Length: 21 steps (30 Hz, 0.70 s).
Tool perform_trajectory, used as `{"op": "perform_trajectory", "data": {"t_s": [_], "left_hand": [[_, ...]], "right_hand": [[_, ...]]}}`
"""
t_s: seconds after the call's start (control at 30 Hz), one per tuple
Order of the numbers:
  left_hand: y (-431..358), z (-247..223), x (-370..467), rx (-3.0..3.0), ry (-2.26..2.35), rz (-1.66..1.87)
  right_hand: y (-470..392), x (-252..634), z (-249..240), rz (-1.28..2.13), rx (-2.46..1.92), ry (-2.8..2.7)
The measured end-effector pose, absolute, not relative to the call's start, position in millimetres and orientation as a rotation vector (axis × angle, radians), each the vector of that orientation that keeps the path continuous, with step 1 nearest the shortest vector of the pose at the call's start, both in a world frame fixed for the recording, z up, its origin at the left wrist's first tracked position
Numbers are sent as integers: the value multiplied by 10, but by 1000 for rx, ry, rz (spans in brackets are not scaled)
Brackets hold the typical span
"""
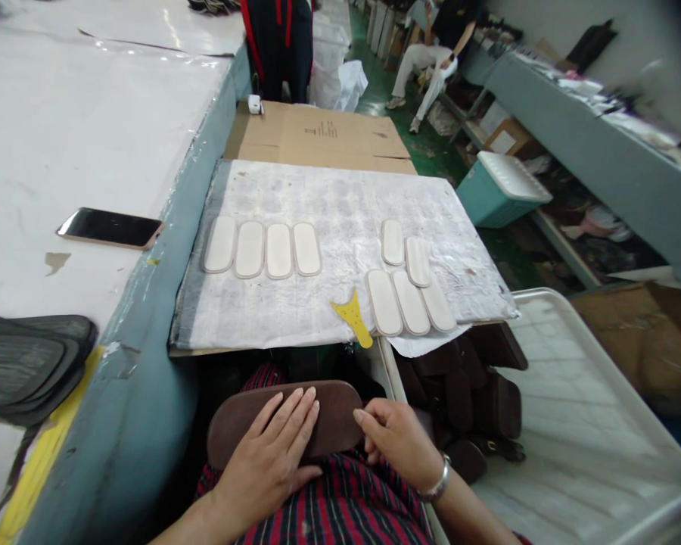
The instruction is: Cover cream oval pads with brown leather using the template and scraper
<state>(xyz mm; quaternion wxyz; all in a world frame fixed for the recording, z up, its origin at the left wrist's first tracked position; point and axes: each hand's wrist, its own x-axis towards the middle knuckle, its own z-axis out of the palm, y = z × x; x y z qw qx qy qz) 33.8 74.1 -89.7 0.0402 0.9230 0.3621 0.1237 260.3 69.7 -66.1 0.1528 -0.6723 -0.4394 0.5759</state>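
Note:
A long brown leather-like piece with rounded ends (pixel 340 405) lies across the lap, over red-and-black striped cloth. My left hand (pixel 278 446) rests flat on its middle, fingers stretched out. At the piece's right end, my right hand (pixel 394 439) has its fingers curled, with thumb and forefinger closed at the edge. A yellow flat tool with a forked end (pixel 352 318) lies at the front of the white-covered board (pixel 329 303). On that board, pale rounded pads stand in a row at the left (pixel 278 251), and several more lie grouped at the right (pixel 412 303).
To the right, a white plastic bin (pixel 573 409) holds several brown leather-like pieces (pixel 459 386). A phone (pixel 110 227) and a stack of dark sheets (pixel 28 363) lie on the left table. Cardboard (pixel 318 136) lies behind the board. A person (pixel 431 57) sits farther back.

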Motion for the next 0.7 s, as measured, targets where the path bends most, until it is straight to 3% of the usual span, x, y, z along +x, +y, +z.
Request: {"op": "perform_trajectory", "data": {"t_s": [0.7], "left_hand": [[918, -743, 573, 2753, 1163, 302]], "right_hand": [[675, 2599, -642, 1583, -1898, -1363]]}}
